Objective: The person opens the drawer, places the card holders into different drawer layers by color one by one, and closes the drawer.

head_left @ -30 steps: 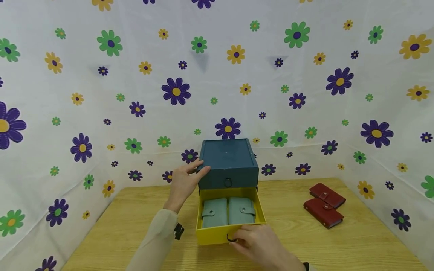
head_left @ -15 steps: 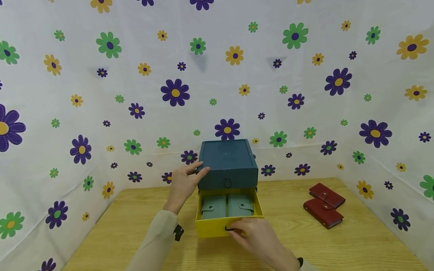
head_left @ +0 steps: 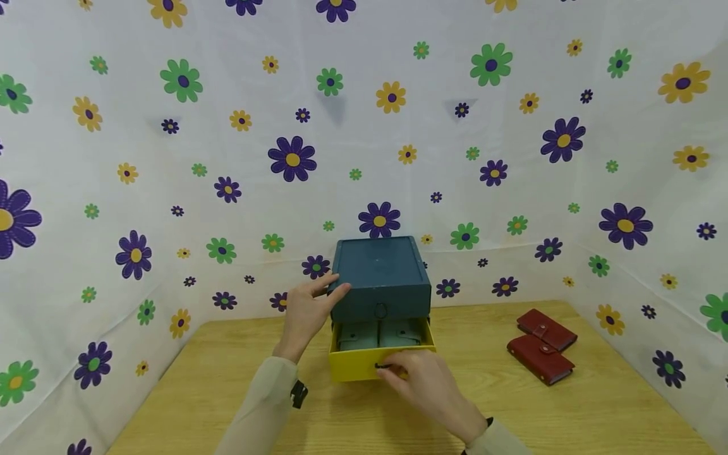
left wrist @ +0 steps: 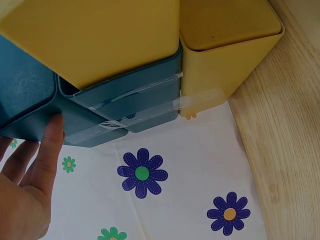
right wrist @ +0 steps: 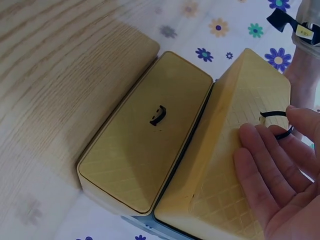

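Observation:
A small chest of drawers has a blue top section (head_left: 381,262) and, below it, a yellow drawer (head_left: 349,366) standing partly pulled out. Two pale green wallets with snap straps, the left wallet (head_left: 359,337) and the right wallet (head_left: 400,333), lie side by side in that drawer. My left hand (head_left: 305,314) rests against the blue section's left side, its fingers extended; the left wrist view shows fingertips on the blue casing (left wrist: 30,122). My right hand (head_left: 423,382) pinches the black loop handle (right wrist: 275,114) on the yellow drawer's front.
Another yellow drawer (right wrist: 135,145) with a black handle sits closed below the pulled-out one. Two dark red wallets, the front one (head_left: 540,359) and the back one (head_left: 547,328), overlap at the right of the wooden table (head_left: 227,373). A flower-patterned white cloth (head_left: 341,208) hangs behind.
The yellow drawer has slid further back into the chest, with my right hand on its handle. Less of the green wallets shows. My left hand has stayed on the chest's left side.

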Motion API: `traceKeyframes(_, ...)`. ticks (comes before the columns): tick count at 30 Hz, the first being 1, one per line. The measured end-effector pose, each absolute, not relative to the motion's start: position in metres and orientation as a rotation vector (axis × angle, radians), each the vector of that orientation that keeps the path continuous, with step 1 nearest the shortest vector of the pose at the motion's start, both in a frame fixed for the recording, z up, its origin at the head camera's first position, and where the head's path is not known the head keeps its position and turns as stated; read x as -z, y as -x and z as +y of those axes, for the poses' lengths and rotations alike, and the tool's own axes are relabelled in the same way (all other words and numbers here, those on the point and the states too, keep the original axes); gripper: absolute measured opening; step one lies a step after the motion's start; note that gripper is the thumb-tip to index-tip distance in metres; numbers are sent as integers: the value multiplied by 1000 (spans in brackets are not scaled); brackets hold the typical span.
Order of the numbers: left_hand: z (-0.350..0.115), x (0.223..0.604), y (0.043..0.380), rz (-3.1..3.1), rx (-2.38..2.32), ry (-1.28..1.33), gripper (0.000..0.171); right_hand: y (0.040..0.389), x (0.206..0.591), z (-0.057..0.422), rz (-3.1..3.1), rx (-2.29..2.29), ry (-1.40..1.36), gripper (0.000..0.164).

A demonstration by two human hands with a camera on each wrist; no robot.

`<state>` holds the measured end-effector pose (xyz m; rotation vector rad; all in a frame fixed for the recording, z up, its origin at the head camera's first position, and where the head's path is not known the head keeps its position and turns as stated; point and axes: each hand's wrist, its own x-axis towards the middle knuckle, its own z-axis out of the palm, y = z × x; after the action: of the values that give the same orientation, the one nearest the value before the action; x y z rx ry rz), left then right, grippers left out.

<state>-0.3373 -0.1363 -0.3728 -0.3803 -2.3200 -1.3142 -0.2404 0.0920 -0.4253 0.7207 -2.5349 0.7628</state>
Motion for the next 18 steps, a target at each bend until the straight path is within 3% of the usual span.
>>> traceKeyframes(18, -138, 369, 337, -2317, 1316, 406, 59, 271, 433, 94, -2539, -731, -771, 18)
